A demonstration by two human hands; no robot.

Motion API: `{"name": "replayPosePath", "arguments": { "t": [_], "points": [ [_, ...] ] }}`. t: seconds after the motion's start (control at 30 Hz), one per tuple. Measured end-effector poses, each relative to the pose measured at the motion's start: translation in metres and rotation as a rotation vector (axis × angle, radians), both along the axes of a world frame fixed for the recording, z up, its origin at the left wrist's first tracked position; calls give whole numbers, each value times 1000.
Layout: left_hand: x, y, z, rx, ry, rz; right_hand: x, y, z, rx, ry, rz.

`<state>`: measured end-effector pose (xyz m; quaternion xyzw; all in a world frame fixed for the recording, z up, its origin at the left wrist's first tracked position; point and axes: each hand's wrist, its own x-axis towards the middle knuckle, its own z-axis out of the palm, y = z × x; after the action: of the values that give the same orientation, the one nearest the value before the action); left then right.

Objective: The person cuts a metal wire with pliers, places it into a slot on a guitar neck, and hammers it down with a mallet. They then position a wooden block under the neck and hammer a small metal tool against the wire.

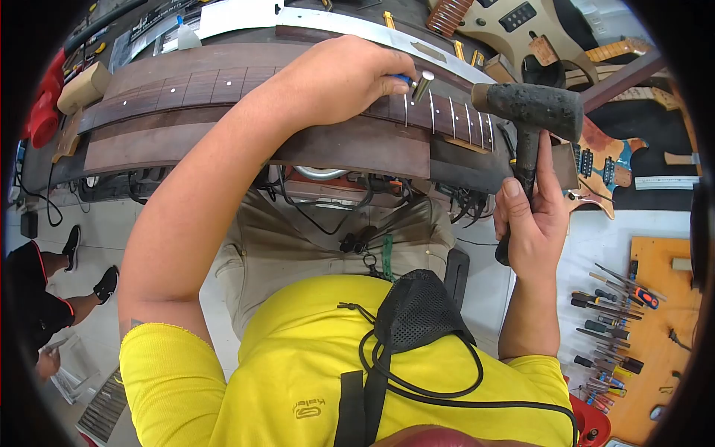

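A long dark guitar fretboard (pixel 190 88) with white dot inlays lies across the bench, with several bright metal frets (pixel 453 118) along its right part. Over the fretboard, my left hand (pixel 354 78) is closed around a small tool with a blue part and a bright cylindrical metal end (pixel 423 86). The rest of that tool is hidden by the fingers. My right hand (pixel 538 220) grips the handle of a black mallet (pixel 530 108), index finger stretched up along it. The mallet is raised beside the fretboard's right end, head uppermost.
A pale guitar body (pixel 514 22) lies at the back right, near a red and blue guitar (pixel 607 160). Files and other hand tools hang by an orange board (pixel 659 328). A long metal straightedge (pixel 335 24) lies behind the fretboard. Another person's legs (pixel 63 287) show at left.
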<state>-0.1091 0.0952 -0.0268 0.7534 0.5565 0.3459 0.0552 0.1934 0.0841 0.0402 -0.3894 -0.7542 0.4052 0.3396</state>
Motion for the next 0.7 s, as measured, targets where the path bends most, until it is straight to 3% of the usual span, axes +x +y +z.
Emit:
{"name": "replayPosePath", "arguments": {
  "t": [0.1,0.17,0.2,0.3,0.33,0.37,0.5,0.7],
  "points": [
    [-6,10,-4,38,-180,-11,3,3,-2,-30,-6,4],
    [-11,14,-2,26,-476,156,5,7,-7,-55,-2,17],
    [-21,36,-20,222,-421,158,7,11,-12,-65,29,3],
    [-23,21,4,-95,-403,116,13,23,-25,-99,100,-28],
    [-24,23,2,-43,-299,132,13,27,-28,-115,158,-51],
    [-24,27,0,-140,-379,114,13,30,-28,-124,126,-36],
    [-19,7,15,-226,-267,71,16,34,-24,-174,24,-73],
    [-21,-1,26,-321,-87,-9,-3,26,-4,-32,-171,27]
  ]
}}
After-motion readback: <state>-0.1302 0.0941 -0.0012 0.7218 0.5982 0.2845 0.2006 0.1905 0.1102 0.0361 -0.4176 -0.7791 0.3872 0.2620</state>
